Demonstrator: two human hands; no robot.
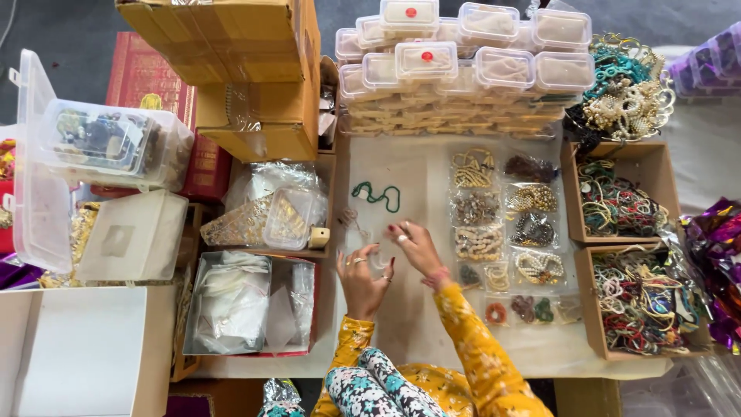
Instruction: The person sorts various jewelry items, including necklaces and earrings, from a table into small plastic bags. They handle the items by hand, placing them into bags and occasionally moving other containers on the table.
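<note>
Head view: both hands, left [361,279] & right [415,245], pinch clear packet [380,259].

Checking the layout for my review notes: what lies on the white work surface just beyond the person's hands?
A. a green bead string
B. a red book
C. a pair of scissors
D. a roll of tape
A: a green bead string lies loose on the white surface, just beyond the left hand and right hand.

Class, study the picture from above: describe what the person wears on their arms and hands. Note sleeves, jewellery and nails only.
Both arms wear long mustard-yellow sleeves with a small floral print. The left hand and right hand each carry rings and dark red nail polish. A pinkish bangle circles the right wrist.
</note>
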